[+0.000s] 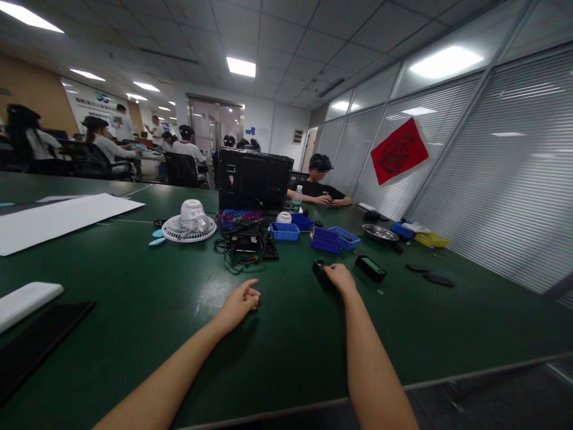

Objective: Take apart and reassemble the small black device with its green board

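Note:
My left hand [239, 304] is over the green table [286, 358] with its index finger stretched out and the other fingers loosely curled; nothing is in it. My right hand [341, 278] grips the right side of a small black box-shaped object [320, 272]; my palm and fingers cover part of it. Just right of that hand lies another black case [370, 268] with a green panel on its upper face. A small pale ring [380, 292] rests on the table near that case.
Beyond my hands are a tangle of black cables with an adapter [244, 242], a white fan [190, 229], blue bins [285, 232] and a metal dish [380, 233]. A large black panel [255, 179] stands behind them. Across the table sits a person [319, 185]. Flat black pieces [439, 280] lie right.

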### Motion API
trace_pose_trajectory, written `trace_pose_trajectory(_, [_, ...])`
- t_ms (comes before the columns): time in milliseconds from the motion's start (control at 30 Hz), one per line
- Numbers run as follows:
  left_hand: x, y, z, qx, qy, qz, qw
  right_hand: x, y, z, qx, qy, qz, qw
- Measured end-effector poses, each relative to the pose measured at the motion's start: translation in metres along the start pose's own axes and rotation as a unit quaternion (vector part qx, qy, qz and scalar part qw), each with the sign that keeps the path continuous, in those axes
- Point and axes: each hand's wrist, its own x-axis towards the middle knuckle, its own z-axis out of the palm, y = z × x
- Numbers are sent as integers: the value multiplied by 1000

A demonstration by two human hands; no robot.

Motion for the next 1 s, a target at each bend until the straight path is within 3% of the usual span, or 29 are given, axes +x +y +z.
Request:
trace_pose_trajectory(400, [0,1,0,-4,2,-6,1000,-17,-11,-1,-93,-8,-19,995])
trace_pose_trajectory(700, [-2,3,-1,0,-2,-4,1000,-20,-19,-1,-96,13,19,995])
trace_pose_trajectory(900, [-1,0,-1,2,-1,-4,1000,-25,-19,-10,-54,67,23,996])
trace_pose_trajectory(1000, [-1,1,0,1,0,-1,1000,-33,-23,-13,-2,163,-3,987])
